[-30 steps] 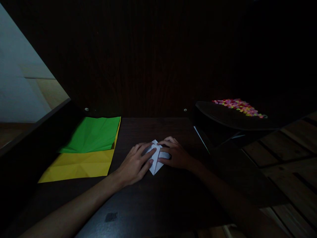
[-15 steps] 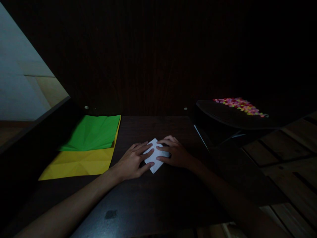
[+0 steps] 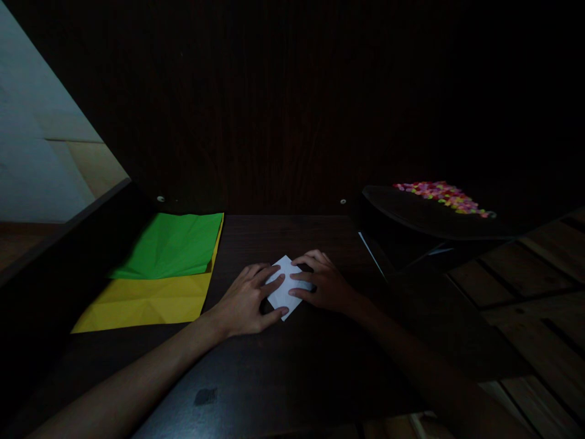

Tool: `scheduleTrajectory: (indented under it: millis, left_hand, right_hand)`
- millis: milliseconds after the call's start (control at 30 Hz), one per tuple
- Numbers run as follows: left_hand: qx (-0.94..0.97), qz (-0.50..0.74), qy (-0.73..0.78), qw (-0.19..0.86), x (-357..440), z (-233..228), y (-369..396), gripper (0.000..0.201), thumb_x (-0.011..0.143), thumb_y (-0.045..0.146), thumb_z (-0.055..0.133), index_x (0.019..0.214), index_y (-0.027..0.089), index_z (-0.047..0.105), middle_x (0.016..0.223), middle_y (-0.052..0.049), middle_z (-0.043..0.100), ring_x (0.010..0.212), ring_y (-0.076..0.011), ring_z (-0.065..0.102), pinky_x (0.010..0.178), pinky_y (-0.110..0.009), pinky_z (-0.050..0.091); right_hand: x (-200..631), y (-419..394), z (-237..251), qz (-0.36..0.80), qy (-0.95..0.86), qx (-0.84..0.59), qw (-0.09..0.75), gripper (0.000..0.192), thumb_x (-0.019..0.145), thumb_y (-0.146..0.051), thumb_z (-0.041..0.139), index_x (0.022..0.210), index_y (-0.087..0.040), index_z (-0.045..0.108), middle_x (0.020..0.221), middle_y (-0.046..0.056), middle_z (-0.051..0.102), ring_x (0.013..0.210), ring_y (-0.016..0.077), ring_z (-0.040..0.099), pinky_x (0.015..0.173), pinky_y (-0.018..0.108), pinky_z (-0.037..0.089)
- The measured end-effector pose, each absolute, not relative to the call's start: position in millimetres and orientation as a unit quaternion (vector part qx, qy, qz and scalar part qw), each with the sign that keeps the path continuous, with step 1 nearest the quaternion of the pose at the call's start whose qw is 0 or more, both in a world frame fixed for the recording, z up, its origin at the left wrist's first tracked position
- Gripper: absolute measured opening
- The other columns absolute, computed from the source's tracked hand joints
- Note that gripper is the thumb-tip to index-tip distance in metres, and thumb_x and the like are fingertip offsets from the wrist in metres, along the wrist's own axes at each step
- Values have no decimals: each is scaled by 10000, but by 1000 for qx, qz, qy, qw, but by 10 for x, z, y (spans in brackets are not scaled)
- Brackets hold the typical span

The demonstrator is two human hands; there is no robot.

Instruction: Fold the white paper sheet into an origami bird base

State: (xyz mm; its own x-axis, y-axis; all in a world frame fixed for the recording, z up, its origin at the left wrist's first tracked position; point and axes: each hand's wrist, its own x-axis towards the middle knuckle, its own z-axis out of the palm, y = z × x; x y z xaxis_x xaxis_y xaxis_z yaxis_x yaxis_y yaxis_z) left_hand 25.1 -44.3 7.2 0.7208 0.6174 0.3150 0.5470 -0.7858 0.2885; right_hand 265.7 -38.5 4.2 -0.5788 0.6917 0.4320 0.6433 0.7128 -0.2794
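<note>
A small folded white paper (image 3: 286,286) lies flat on the dark wooden table (image 3: 292,366). My left hand (image 3: 244,300) rests on its left side, fingers curled over the edge, thumb under the lower corner. My right hand (image 3: 323,281) presses on its right side with fingers spread over the paper. Both hands touch the paper and hide part of it.
A green sheet (image 3: 172,245) lies on a yellow sheet (image 3: 146,300) at the table's left. A dark tray (image 3: 425,214) with several small colourful pieces (image 3: 441,195) sits at the right. A dark wooden panel stands behind; plank flooring shows at the right.
The raised white flap has been folded down, so the paper now lies flat. My left hand's fingers have curled and slid toward the paper's lower left edge.
</note>
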Motion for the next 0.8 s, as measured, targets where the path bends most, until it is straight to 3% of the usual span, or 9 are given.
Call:
scheduleTrajectory:
  millis: [167, 300, 567, 800]
  left_hand:
    - [912, 230, 332, 76, 279, 98, -453, 514, 829, 502, 632, 1231, 181, 631, 1177, -142, 609, 1079, -319, 531, 923, -501, 439]
    - [899, 238, 359, 73, 271, 99, -439, 420, 875, 440, 578, 1202, 186, 646, 1013, -113, 625, 932, -282, 543, 826, -463, 443]
    - [885, 224, 372, 166, 244, 129, -383, 280, 873, 385, 622, 1099, 225, 662, 959, -53, 644, 926, -242, 562, 850, -412, 401]
    - [887, 222, 367, 170, 279, 146, -381, 142, 904, 322, 572, 919, 212, 662, 968, -48, 654, 919, -231, 550, 843, -403, 384]
  right_hand:
    - [2587, -422, 38, 27, -895, -354, 271, 127, 878, -321, 659, 874, -224, 741, 1012, 57, 713, 961, 245, 540, 780, 401, 421]
    - [2550, -429, 35, 35, -896, -361, 258, 141, 909, -232, 606, 875, -229, 743, 966, 48, 730, 910, 226, 548, 767, 393, 418]
    - [2646, -406, 51, 93, -909, -340, 222, 292, 902, -302, 618, 1181, -234, 674, 1254, 83, 639, 1109, 262, 485, 894, 456, 444]
    - [2603, -402, 25, 125, -905, -351, 204, 295, 927, -249, 579, 1209, -269, 661, 1311, 76, 604, 1169, 268, 457, 941, 497, 421]
